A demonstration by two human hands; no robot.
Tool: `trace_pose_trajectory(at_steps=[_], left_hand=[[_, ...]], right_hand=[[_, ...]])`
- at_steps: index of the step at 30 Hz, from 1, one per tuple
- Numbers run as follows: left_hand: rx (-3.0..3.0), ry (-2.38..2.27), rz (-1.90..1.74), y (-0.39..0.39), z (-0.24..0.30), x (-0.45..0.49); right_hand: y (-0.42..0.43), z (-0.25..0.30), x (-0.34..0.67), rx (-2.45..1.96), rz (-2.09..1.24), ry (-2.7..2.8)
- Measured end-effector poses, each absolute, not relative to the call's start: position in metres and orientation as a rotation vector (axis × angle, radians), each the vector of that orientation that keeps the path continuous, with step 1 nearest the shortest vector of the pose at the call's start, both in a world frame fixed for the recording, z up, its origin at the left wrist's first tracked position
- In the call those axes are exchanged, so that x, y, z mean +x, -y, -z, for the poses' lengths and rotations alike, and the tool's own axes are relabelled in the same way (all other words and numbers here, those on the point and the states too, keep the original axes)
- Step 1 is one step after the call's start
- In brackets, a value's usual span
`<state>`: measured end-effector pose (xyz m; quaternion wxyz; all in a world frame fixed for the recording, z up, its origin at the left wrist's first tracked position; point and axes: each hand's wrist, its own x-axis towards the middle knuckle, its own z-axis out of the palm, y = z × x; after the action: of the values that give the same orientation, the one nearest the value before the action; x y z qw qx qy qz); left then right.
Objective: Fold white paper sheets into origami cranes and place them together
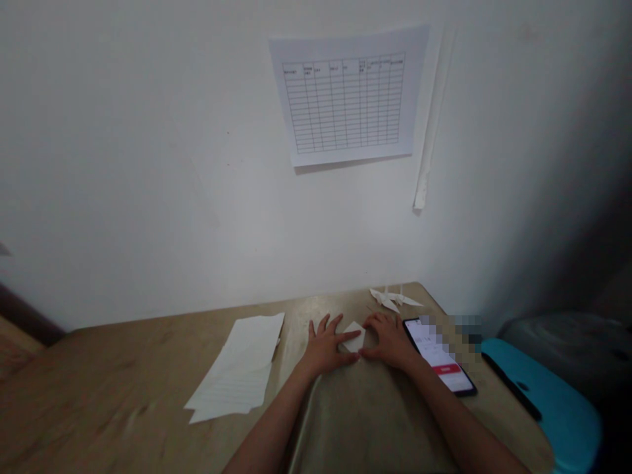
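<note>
A small folded white paper (354,336) lies on the tan table (123,382) between my two hands. My left hand (326,347) rests flat beside it, fingers spread, with the index finger and thumb touching the paper's left edge. On the paper's right side, my right hand (390,340) has its fingers curled and its fingertips pressed on the fold. Both forearms reach in from the bottom of the view.
A stack of white sheets (241,368) lies left of my hands. Folded paper cranes (392,299) sit at the table's back edge. A phone (439,355) with a lit screen lies right of my right hand. A blue stool (543,401) stands at the right. A printed table (348,99) hangs on the wall.
</note>
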<state>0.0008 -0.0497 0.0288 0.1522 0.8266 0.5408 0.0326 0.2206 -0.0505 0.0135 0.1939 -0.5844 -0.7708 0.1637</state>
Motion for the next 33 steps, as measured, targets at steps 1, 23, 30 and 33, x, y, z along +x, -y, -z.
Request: trace_pose_trajectory(at_steps=[1, 23, 30, 33], left_hand=[[2.371, -1.551, -0.095, 0.050, -0.029, 0.001], [2.375, -1.570, -0.047, 0.051, -0.032, 0.002], [2.374, -1.563, -0.059, 0.051, -0.032, 0.002], [2.371, -1.570, -0.074, 0.050, -0.030, 0.002]], right_hand=[[0.051, -0.013, 0.221, -1.638, -0.460, 2.169], [0.056, -0.011, 0.223, -1.630, -0.449, 2.209], [0.053, -0.008, 0.219, -1.648, -0.355, 2.187], [0.050, -0.005, 0.219, -1.629, -0.300, 2.196]])
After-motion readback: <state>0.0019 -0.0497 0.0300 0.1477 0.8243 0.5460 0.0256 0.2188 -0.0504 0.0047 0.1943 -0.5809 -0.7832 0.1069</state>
